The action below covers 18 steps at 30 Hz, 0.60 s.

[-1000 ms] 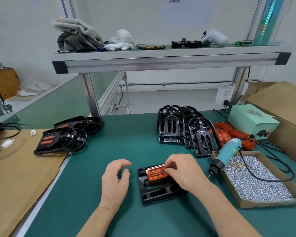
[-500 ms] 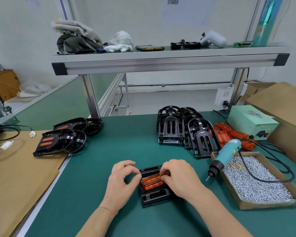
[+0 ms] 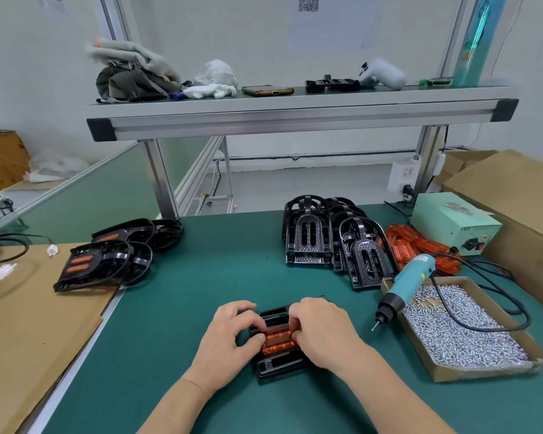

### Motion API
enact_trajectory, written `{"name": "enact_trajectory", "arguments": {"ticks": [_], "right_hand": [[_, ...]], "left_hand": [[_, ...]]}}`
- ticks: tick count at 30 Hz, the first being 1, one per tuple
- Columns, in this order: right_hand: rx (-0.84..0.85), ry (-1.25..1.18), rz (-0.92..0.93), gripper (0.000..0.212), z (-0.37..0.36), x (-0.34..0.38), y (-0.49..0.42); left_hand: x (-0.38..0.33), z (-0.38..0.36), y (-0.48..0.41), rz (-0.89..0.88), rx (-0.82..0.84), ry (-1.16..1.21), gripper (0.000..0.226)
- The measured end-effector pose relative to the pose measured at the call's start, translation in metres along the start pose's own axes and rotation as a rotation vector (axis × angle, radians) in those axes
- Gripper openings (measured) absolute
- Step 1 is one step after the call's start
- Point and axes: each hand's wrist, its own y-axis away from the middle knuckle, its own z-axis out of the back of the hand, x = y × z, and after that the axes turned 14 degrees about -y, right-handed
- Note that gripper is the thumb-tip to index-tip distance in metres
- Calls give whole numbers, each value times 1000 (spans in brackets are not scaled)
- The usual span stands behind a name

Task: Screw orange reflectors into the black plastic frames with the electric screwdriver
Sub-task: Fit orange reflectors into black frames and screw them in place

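A black plastic frame lies flat on the green mat near the front edge. Two orange reflectors sit side by side in its middle. My left hand pinches the left end of the reflectors with curled fingers and thumb. My right hand grips their right end from above and hides part of the frame. The teal electric screwdriver lies untouched to the right, its tip over the mat and its body on the edge of the screw box.
A cardboard tray of silver screws sits at the right. Behind it lie loose orange reflectors, a stack of empty black frames and a green power supply. Frames with reflectors fitted lie at the left. A shelf spans overhead.
My left hand came in from the left and took hold of the reflectors' left end. The reflectors went from tilted up in my right hand to lying down in the frame.
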Motion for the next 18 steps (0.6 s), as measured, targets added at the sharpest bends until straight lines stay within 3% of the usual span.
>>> {"name": "enact_trajectory", "arguments": {"ticks": [4,10,13,18], "right_hand": [[-45,-69,22,13,1,-2,5],[-377,-316,29,5,44,-25,23],[-513,-338,-52,11,72,-50,33],[-602,-292,-249,17,90,-93,49]], "left_hand": [[1,0,0,-10,7,-16,25],[2,0,0,-8,9,-35,23],[3,-1,1,-17,5,-42,23],[5,-2,1,-21,-6,-49,27]]}}
